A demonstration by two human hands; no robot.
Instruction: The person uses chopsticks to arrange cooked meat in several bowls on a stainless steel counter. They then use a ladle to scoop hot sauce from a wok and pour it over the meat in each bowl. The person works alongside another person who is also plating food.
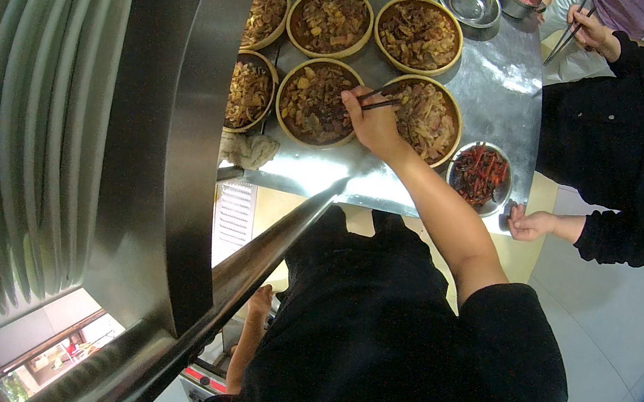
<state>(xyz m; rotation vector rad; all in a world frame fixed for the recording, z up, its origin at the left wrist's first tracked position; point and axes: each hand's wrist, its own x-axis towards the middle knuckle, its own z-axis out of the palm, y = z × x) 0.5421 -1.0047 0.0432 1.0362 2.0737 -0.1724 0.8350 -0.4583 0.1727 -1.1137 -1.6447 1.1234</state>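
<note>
My right hand (376, 123) grips a pair of dark chopsticks (379, 105) above the near row of round, pale-rimmed bowls. It is over the gap between a bowl of browned meat pieces (314, 106) and a bowl of paler chopped meat (431, 120). Where the chopstick tips end is partly covered by my fingers. Low on the left side of my body is my left hand (261, 299), its fingers curled. Whether it holds anything cannot be made out. A metal bowl of dark red dried chillies (481, 173) stands right of my forearm.
More filled bowls (331, 20) line the steel table (488, 95). A cloth (248, 151) lies at its near left. A metal rail (266, 242) and stacked white plates (54, 111) rise at left. On the right, a co-worker's hand (588, 30) holds chopsticks.
</note>
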